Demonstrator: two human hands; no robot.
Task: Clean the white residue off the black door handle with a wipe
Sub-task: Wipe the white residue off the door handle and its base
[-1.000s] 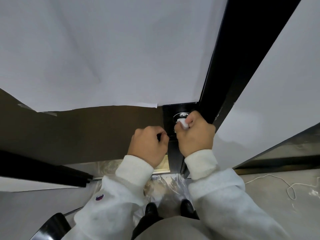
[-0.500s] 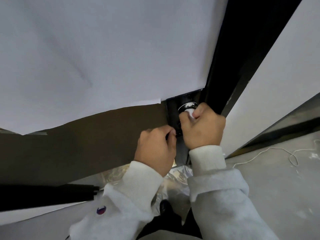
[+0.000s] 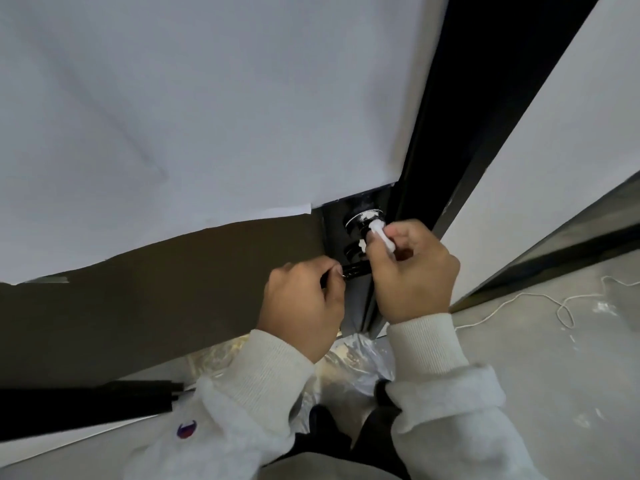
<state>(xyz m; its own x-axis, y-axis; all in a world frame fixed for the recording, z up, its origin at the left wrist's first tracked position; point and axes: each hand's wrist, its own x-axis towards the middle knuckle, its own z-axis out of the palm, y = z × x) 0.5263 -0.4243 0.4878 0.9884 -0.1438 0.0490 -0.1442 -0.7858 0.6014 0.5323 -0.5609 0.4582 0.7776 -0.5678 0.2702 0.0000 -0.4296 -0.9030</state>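
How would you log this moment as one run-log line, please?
right hand: wipe pressed on door handle | left hand: gripping lever | residue: remains

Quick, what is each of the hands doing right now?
Left hand: closed around the black handle lever.
Right hand: closed, pinching the white wipe.

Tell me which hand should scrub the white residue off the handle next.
Right. The right hand already pinches the wipe against the residue; the left hand only steadies the handle.
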